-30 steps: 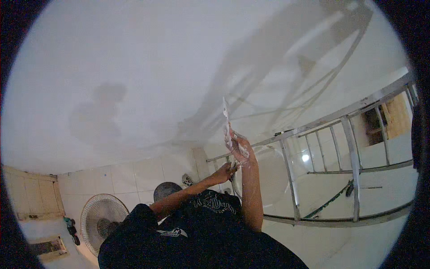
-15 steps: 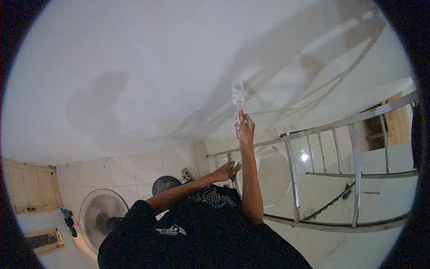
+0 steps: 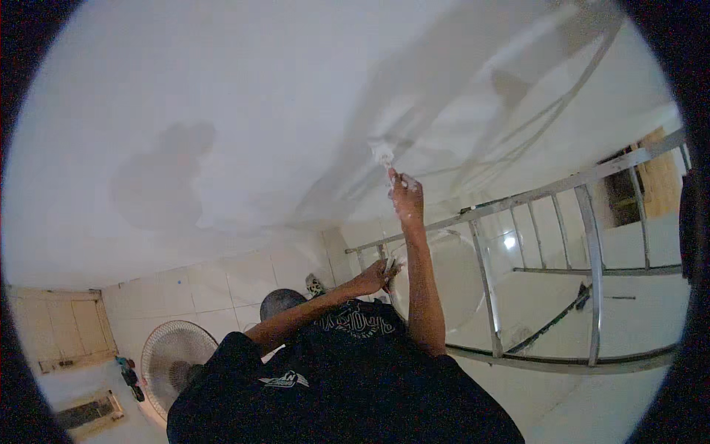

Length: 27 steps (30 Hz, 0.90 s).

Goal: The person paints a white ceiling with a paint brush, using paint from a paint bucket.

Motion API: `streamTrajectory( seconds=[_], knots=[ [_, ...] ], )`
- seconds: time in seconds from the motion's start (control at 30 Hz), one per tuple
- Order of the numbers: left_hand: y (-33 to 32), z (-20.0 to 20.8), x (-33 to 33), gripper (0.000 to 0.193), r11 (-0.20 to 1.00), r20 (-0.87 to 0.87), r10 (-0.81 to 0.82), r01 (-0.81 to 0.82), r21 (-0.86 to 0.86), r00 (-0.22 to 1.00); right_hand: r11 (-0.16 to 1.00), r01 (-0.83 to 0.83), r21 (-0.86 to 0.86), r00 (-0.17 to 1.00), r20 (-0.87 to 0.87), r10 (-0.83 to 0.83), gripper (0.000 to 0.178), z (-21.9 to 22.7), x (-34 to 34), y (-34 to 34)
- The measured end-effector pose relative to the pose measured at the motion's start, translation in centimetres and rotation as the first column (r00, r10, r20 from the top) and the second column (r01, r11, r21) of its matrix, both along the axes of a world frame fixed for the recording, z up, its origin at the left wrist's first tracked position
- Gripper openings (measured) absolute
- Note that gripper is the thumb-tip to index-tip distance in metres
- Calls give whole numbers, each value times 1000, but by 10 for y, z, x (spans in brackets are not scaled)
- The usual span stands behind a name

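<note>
My right hand [image 3: 408, 198] is raised, its fingers closed round the handle of a paintbrush [image 3: 382, 154] whose head is coated in white. The brush head is against or very near the white painted surface [image 3: 281, 96]; contact cannot be made out. Lower down, in front of my chest, my left hand [image 3: 376, 277] has its fingers curled in. Something thin and dark shows at those fingers, too small to name. White smears mark my right fingers and wrist.
A metal ladder [image 3: 484, 290] slants across the right side, close to my right forearm. Behind it shows a large round pale shape [image 3: 447, 285]. At the lower left stands a fan [image 3: 171, 357], with a dark round object [image 3: 281, 305] near my left forearm. Tiles [image 3: 211, 285] line the lower wall.
The brush head has tipped and looks shorter, moving slightly left, while my right hand stays at nearly the same height. The whole view has shifted a little; my left hand stays in front of my chest.
</note>
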<state>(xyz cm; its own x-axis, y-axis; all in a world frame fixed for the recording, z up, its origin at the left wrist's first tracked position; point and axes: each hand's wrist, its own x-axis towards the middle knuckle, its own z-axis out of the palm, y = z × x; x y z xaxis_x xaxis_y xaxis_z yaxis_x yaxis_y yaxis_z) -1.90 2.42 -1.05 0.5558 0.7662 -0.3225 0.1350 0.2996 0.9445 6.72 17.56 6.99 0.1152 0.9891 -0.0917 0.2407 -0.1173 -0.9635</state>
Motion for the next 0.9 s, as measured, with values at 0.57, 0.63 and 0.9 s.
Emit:
streamTrajectory(
  seconds=[0.57, 0.63, 0.9],
  knots=[
    [-1, -32, 6, 47, 996, 34, 10, -13, 88, 999, 924, -185, 334, 797, 601, -57, 41, -46, 5, 10],
    [-6, -16, 5, 48, 997, 44, 52, -54, 49, 998, 986, -162, 38, 979, -123, 166, 39, 10, 8, 8],
    [-5, -12, 13, 51, 975, -139, 95, -64, 213, 986, 982, -17, 189, 1000, 28, 12, 37, -65, 29, 13]
  ],
)
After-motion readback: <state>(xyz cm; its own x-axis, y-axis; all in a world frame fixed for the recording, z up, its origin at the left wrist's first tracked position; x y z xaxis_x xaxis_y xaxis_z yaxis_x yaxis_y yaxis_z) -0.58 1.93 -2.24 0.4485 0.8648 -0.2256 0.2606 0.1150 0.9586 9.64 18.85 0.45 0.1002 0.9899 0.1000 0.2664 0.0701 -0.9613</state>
